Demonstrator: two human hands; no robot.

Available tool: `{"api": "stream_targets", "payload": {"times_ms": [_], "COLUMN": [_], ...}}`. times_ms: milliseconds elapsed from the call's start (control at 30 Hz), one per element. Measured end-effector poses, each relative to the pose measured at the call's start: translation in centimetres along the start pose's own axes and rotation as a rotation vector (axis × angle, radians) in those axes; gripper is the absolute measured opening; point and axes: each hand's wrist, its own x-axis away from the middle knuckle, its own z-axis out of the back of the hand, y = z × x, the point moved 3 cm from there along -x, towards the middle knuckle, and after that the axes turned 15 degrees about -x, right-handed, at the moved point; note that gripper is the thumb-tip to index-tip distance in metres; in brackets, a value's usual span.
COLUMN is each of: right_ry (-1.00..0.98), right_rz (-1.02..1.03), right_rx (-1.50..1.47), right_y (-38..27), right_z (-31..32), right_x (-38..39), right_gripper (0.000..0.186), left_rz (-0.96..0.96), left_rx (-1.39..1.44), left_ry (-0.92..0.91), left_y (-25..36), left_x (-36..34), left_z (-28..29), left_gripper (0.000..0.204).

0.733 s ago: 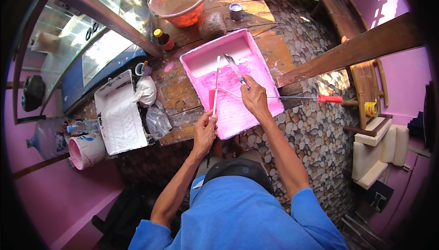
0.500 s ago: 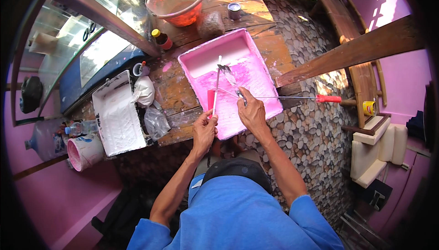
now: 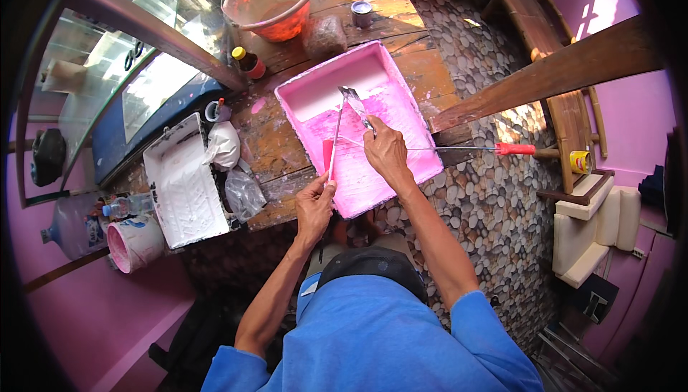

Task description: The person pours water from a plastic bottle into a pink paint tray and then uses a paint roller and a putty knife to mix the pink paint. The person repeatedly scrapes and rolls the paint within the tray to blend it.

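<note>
In the head view, my left hand [image 3: 315, 202] grips a thin white stick [image 3: 337, 123] upright over the pink paint tray [image 3: 389, 185]. My right hand [image 3: 386, 150] holds a paint-smeared scraper [image 3: 353, 102], its blade at the stick's upper end. Pink paint coats the tray's sloped part. A roller with a pink sleeve [image 3: 327, 154] lies inside the tray, partly behind the stick. Its long metal rod runs under or behind my right hand to a red grip [image 3: 514, 149] out past the tray's right side.
A white tray [image 3: 188, 180], plastic bags [image 3: 244, 196] and a pink-stained bucket [image 3: 136, 245] are at left. An orange basin [image 3: 270, 1], bottle [image 3: 251, 64] and small can [image 3: 361, 13] stand behind the pink tray. A wooden beam [image 3: 545, 66] and bamboo bench [image 3: 573, 141] are at right.
My right hand has moved left with the scraper, whose blade dipped along the stick and is now back at its top. My left hand has shifted slightly.
</note>
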Motion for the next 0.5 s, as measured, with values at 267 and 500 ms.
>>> {"api": "stream_targets", "payload": {"times_ms": [267,500], "right_ry": [-0.017,0.004], "right_rz": [-0.078,-0.001], "right_rx": [-0.123,-0.074], "right_y": [-1.1,-1.2], "right_z": [1.8,0.8], "right_x": [2.4,4.6], "right_gripper": [0.038,0.037], "left_rz": [-0.007,-0.054], "left_rx": [0.142,0.062], "left_ry": [0.032,0.034], "left_y": [-1.0,-0.6], "left_x": [-0.1,-0.1], "left_z": [0.3,0.0], "left_gripper": [0.034,0.032]}}
